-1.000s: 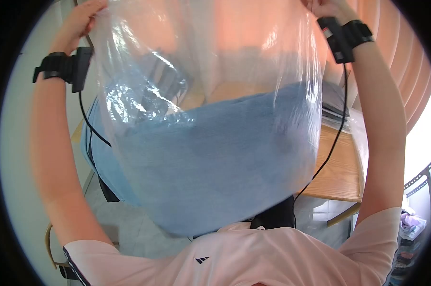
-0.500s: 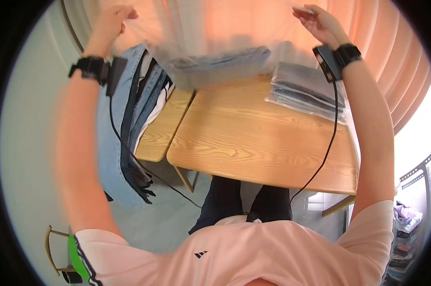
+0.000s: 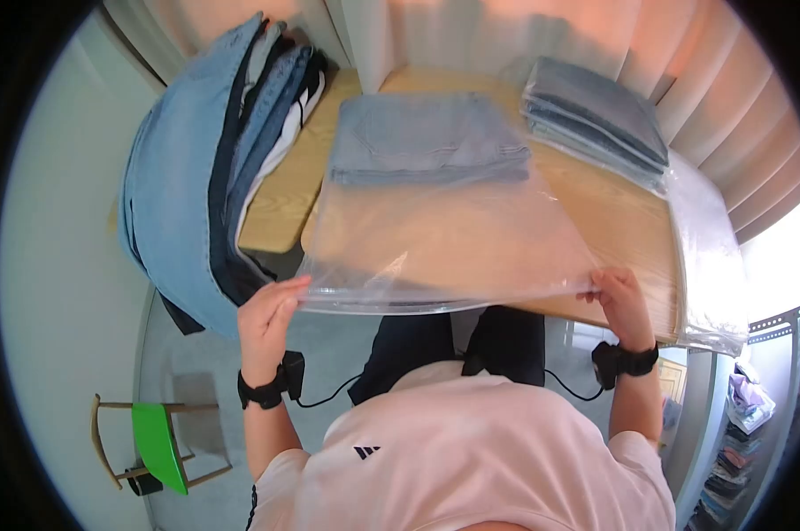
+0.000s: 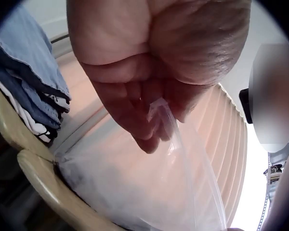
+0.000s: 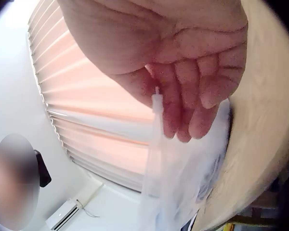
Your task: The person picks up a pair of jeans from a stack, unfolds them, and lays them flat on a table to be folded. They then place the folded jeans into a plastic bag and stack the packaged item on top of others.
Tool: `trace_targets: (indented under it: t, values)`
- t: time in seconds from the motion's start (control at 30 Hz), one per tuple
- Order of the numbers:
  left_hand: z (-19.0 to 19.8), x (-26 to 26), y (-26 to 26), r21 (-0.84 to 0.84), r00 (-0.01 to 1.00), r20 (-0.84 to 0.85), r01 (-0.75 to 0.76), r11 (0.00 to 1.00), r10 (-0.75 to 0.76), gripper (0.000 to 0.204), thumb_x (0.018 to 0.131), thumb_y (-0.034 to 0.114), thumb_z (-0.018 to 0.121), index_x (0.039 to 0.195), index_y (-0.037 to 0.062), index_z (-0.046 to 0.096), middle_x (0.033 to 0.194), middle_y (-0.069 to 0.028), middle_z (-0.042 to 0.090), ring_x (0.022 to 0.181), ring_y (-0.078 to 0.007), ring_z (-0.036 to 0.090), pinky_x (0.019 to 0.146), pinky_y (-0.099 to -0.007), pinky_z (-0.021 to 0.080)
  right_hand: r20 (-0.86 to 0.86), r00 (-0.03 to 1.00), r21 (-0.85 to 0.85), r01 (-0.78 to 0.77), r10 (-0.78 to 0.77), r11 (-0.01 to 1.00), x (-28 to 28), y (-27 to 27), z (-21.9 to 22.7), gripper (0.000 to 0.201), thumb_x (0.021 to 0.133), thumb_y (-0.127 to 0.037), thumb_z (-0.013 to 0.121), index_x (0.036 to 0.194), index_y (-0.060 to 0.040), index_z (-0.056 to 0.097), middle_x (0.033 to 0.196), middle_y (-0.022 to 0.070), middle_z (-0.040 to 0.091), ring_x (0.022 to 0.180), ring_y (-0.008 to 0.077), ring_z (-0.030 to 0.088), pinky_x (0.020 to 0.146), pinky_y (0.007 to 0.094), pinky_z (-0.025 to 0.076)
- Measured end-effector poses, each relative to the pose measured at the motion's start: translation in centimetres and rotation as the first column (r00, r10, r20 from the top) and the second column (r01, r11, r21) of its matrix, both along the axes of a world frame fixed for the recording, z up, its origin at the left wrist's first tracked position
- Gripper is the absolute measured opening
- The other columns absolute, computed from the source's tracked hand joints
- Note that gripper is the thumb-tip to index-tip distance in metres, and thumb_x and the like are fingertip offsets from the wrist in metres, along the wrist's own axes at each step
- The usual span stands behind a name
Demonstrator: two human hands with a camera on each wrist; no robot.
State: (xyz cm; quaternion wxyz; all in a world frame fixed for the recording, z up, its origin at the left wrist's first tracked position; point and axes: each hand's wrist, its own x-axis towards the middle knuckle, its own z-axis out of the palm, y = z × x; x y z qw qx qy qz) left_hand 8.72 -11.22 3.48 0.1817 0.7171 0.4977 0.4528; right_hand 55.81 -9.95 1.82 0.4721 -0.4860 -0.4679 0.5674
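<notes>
Folded light blue jeans [image 3: 426, 137] lie inside a clear plastic bag [image 3: 453, 239] on the wooden table, at the bag's far end. The left hand [image 3: 270, 323] pinches the near left corner of the bag's edge, and the right hand [image 3: 623, 305] pinches the near right corner. Between them the edge is stretched at the table's front. In the left wrist view the left hand [image 4: 154, 62] has the bag's plastic [image 4: 164, 120] between thumb and fingers. In the right wrist view the right hand [image 5: 178, 62] grips the bag's corner [image 5: 157, 103], its other fingers bent loosely.
A pile of jeans [image 3: 179, 168] hangs over the left side table [image 3: 280, 217]. Bagged folded garments [image 3: 595, 115] are stacked at the back right, with clear plastic [image 3: 705, 257] over the right edge. A green chair [image 3: 159, 442] stands lower left; curtains [image 3: 524, 35] hang behind.
Both hands have come down from high up to the table's front edge, still holding the bag. The bag with the jeans, earlier raised, now lies on the table.
</notes>
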Motion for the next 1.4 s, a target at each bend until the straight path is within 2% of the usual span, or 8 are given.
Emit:
trace_targets:
  t: [0.23,0.33,0.43,0.8,0.93,1.03,1.1,1.4]
  values:
    - [0.8,-3.8,-4.9,-0.237,0.897,0.262,0.417,0.878,-0.356,0.019,0.082,0.017,0.063,0.087,-0.0005,0.069,0.087,-0.0142,0.07,0.072,-0.0227,0.064,0.069,-0.0267,0.046,-0.418,0.908,0.084,-0.002,0.037,0.996,0.6,-6.9,-3.8,0.034,0.091,-0.026,0.054,0.086,0.0055,0.066,0.079,0.0132,0.065,0.072,0.0193,0.059,0.069,0.0307,0.045]
    - [-1.5,-6.4,-2.5,-0.257,0.985,0.086,0.166,0.952,-0.149,0.032,0.075,0.009,0.067,0.106,0.0006,0.063,0.111,-0.0166,0.062,0.094,-0.027,0.061,0.08,-0.0307,0.045,0.075,0.997,-0.003,0.022,-0.022,1.0,2.3,-4.8,-4.5,0.03,0.088,-0.015,0.057,0.113,0.0012,0.054,0.098,0.016,0.063,0.089,0.0241,0.06,0.083,0.0341,0.046]
    - [-3.8,-6.0,1.9,-0.005,0.944,-0.329,-0.038,0.999,0.034,0.058,0.069,0.005,0.071,0.124,0.0029,0.05,0.133,-0.0178,0.045,0.117,-0.032,0.048,0.094,-0.0371,0.04,0.818,0.544,0.3,-0.129,-0.185,0.945,1.2,-0.7,-3.9,0.07,0.077,-0.007,0.067,0.138,-0.0032,0.034,0.132,0.0188,0.048,0.124,0.0288,0.045,0.101,0.0365,0.039]
    - [-4.9,-1.7,11.2,0.007,0.578,-0.743,0.511,0.859,-0.338,0.057,0.07,0.015,0.073,0.123,0.0104,0.054,0.133,-0.0057,0.05,0.128,-0.0253,0.041,0.106,-0.0431,0.034,0.964,-0.137,0.034,-0.787,-0.229,0.616,-2.1,9.5,0.4,0.075,0.074,-0.005,0.063,0.141,-0.0213,0.033,0.149,0.0049,0.027,0.138,0.0252,0.024,0.111,0.0444,0.023]
    - [-6.1,-1.8,12.1,-0.14,0.652,-0.609,0.473,0.87,-0.452,0.035,0.082,0.014,0.061,0.116,0.0075,0.06,0.121,-0.0051,0.059,0.123,-0.0238,0.047,0.105,-0.0411,0.035,0.986,-0.13,-0.041,-0.794,-0.103,0.606,-0.7,10.8,-1.4,0.064,0.078,-0.006,0.06,0.138,-0.0202,0.041,0.148,0.0058,0.03,0.138,0.0269,0.023,0.111,0.0434,0.024]
    - [-6.8,-2.0,12.8,-0.185,0.819,-0.297,0.454,0.872,-0.49,0.026,0.089,0.014,0.052,0.11,0.0034,0.062,0.105,-0.0089,0.066,0.107,-0.0245,0.059,0.098,-0.0363,0.04,0.983,0.17,0.083,-0.76,0.074,0.645,-0.2,11.4,-2.6,0.043,0.086,-0.009,0.057,0.128,-0.0113,0.053,0.142,0.0042,0.041,0.131,0.0229,0.037,0.106,0.0363,0.031]
    - [-8.1,-2.6,13.3,-0.303,0.912,-0.125,0.339,0.891,-0.39,0.027,0.093,0.019,0.047,0.104,0.0008,0.064,0.096,-0.0102,0.067,0.096,-0.0231,0.06,0.091,-0.0346,0.043,0.475,0.841,0.017,-0.303,0.259,0.953,-0.1,11.3,-2.9,0.03,0.092,-0.014,0.051,0.117,-0.0011,0.06,0.125,0.0041,0.057,0.11,0.0175,0.053,0.096,0.0296,0.04]
    - [-3.2,0.1,8.8,-0.685,0.97,0.241,0.199,0.701,-0.039,0.07,0.098,0.051,0.03,0.078,-0.004,0.068,0.073,-0.0083,0.066,0.07,-0.017,0.059,0.071,-0.0287,0.046,0.757,0.653,-0.031,0.003,0.022,1.0,1.7,5.6,-3.2,0.037,0.097,-0.026,0.046,0.095,0.0049,0.066,0.08,0.0058,0.066,0.077,0.0109,0.057,0.07,0.0265,0.046]
